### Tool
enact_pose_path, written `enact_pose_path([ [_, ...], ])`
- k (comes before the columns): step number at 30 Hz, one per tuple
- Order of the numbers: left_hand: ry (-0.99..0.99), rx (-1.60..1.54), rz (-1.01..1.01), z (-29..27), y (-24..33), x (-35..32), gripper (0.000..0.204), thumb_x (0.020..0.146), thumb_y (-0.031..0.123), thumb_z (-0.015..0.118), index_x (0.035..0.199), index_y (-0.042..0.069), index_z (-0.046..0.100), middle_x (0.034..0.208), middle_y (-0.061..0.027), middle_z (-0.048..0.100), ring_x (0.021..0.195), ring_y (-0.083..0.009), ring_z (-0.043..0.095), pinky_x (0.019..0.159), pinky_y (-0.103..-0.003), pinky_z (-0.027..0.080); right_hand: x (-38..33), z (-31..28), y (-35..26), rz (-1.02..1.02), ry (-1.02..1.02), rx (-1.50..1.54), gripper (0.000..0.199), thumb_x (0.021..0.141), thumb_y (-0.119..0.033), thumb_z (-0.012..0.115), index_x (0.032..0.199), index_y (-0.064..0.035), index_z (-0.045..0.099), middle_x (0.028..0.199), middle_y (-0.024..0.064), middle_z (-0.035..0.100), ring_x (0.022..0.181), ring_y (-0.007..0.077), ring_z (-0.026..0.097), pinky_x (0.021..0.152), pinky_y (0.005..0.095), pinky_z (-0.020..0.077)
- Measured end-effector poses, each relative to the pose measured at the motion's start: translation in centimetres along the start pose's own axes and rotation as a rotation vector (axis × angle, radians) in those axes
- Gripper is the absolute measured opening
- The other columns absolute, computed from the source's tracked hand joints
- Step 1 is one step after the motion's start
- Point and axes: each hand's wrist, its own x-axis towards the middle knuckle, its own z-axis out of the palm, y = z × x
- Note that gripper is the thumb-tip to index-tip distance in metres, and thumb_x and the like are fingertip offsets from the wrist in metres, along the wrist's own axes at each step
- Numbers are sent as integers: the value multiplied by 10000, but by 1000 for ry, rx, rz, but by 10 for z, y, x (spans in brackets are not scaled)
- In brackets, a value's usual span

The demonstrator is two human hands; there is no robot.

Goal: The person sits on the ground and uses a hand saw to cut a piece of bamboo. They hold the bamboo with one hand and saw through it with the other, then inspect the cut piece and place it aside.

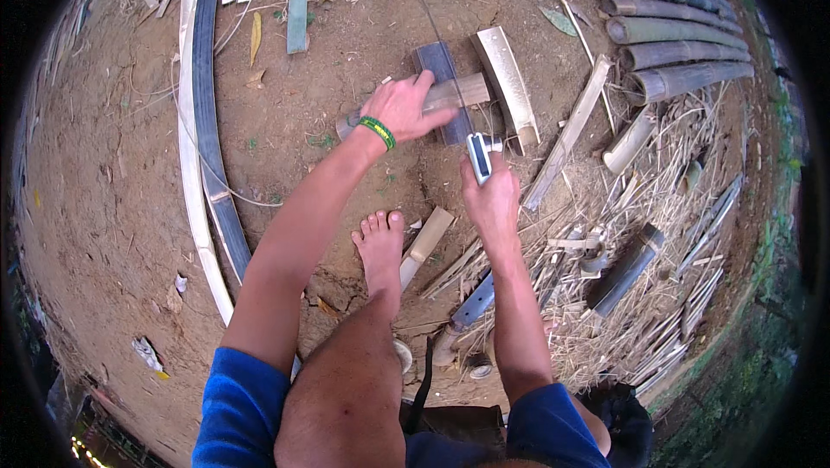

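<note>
My right hand (494, 204) is closed round the white-and-dark handle of a saw (479, 159). Its thin blade, seen nearly edge-on, runs away from me across a pale bamboo piece (477, 88). That piece lies crosswise over a short dark split of bamboo (432, 60) on the ground. Pressed over the pale piece, just left of the blade, my left hand (402, 109) grips it, the thumb on the far side and the fingers slightly blurred. A green-and-yellow band circles the left wrist. Just right of the blade rests a pale bamboo half (504, 74).
Bamboo poles (657, 29) lie side by side at the far right. Shavings and offcuts (631, 226) cover the ground on the right. Long split strips (207, 122) curve along the left. My bare foot (380, 247) stands near a small bamboo offcut (428, 243).
</note>
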Motion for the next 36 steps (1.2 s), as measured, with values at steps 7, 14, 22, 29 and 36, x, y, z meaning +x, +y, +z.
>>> enact_pose_path([
  [7, -63, 83, -80, 26, -16, -8, 759, 723, 677, 749, 1029, 7, 565, 879, -264, 689, 851, -453, 697, 764, -545, 563, -4, 9, 17, -14, 23, -16, 350, 927, -310, 666, 946, 37, 629, 725, 309, 653, 740, 503, 663, 691, 570, 520],
  [14, 284, 131, -69, 42, -4, -23, 735, 737, 655, 748, 1108, 40, 595, 987, -206, 668, 924, -409, 682, 783, -500, 563, 4, 22, 31, 0, 17, 111, 337, 926, -316, 672, 947, 17, 628, 724, 297, 653, 739, 493, 666, 669, 551, 524],
  [22, 336, 252, 61, 32, -3, -15, 620, 804, 606, 692, 1105, 74, 590, 991, -202, 675, 928, -399, 677, 778, -496, 546, 6, 23, 38, -44, 23, 99, 315, 929, -290, 674, 947, 21, 626, 720, 293, 652, 734, 484, 669, 655, 543, 527],
  [29, 163, 42, -277, 40, 9, -7, 608, 808, 627, 646, 1008, 54, 611, 877, -242, 697, 829, -435, 688, 725, -539, 534, 9, 31, 43, -90, 53, 69, 293, 927, -277, 671, 982, 6, 618, 708, 288, 653, 702, 477, 669, 644, 544, 531],
  [36, 146, 49, -304, 36, 12, -4, 629, 791, 673, 631, 907, 55, 658, 800, -257, 698, 794, -427, 702, 704, -517, 559, 4, 17, 42, -81, 11, 28, 274, 931, -270, 666, 950, -4, 603, 701, 282, 653, 688, 472, 669, 639, 541, 531],
])
